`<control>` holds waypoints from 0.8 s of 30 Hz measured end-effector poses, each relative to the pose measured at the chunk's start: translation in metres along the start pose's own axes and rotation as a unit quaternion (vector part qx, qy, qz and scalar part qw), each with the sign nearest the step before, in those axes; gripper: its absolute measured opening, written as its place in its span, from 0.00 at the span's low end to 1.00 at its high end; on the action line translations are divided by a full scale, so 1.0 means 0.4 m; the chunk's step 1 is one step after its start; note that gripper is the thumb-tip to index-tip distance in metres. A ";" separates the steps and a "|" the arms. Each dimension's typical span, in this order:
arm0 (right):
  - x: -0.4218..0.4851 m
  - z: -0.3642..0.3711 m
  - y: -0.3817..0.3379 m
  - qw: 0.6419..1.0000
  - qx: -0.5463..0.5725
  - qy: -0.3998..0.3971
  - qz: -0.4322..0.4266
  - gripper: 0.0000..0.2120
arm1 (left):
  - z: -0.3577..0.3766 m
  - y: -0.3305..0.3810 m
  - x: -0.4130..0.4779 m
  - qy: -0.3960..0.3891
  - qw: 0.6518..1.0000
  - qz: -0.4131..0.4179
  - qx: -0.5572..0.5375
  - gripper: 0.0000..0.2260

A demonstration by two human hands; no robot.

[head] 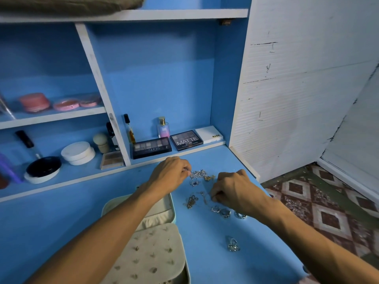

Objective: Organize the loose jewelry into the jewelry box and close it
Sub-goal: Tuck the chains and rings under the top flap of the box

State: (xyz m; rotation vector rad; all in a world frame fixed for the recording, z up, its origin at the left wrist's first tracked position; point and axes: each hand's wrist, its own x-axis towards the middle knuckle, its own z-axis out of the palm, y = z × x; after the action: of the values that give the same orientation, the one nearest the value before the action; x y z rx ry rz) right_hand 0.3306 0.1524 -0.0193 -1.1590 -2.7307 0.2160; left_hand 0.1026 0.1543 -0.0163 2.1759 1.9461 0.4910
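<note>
While the pieces lie outside the box, take the layout item by item.

- **Loose jewelry:** a scatter on the blue table, its long axis running from 11 to 5 o'clock.
- **Silver chain heap**: at the far end of the scatter.
- **Gold piece**: touching the heap at 4 o'clock.
- **Blue-stone ring**: just beside the heap at 6 o'clock.
- **Gold chain tangle**: nearer you than the ring.
- **Three rings**: in a row at 4 o'clock of the tangle.
- **Silver cluster**: well apart, at the near end.
- **Your left hand**: fingers curled, tips pinching at the heap's 9 o'clock edge. The heap lies at 3 o'clock from that grip.
- **Your right hand**: fingers curled down between the tangle and the rings. Whether it has a strand cannot be told.
- **Jewelry box**: open, at 7 o'clock of the scatter, partly under your left forearm. Its stud panel is the part nearest you.
- **Judgement:** the left hand is nearer the box, so its carry would run back toward 7 o'clock.
- **Makeup palettes**: on the shelf at 12 o'clock.
</note>
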 end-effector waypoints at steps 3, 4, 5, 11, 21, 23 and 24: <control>-0.001 0.022 0.005 0.998 -0.049 0.022 -0.026 0.07 | 0.014 -0.001 0.009 0.001 1.000 0.005 -0.004 0.08; -0.004 0.028 0.008 0.997 -0.067 0.030 -0.034 0.07 | 0.022 0.000 0.013 -0.001 1.000 0.010 -0.002 0.08; -0.005 0.030 0.007 0.995 -0.084 0.034 -0.039 0.08 | 0.026 0.001 0.013 -0.002 1.000 0.014 0.003 0.08; -0.001 0.027 0.007 0.993 -0.110 0.002 -0.033 0.15 | 0.033 0.003 0.008 0.022 0.999 0.026 -0.008 0.09; 0.016 -0.052 0.035 0.986 0.158 0.033 0.036 0.06 | 0.013 -0.016 0.027 0.018 1.000 -0.016 0.018 0.09; 0.016 -0.070 0.035 0.979 0.193 0.038 0.047 0.08 | 0.016 -0.011 0.030 0.011 0.999 -0.013 0.031 0.09; 0.018 -0.077 0.034 0.978 0.199 0.039 0.052 0.08 | 0.018 -0.009 0.031 0.007 0.999 -0.013 0.039 0.09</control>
State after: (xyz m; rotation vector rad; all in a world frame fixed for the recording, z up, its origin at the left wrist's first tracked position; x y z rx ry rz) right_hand 0.3416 0.1690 0.0088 -1.1607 -2.4081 0.6790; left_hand 0.1030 0.1674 -0.0226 2.1954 2.0316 0.4347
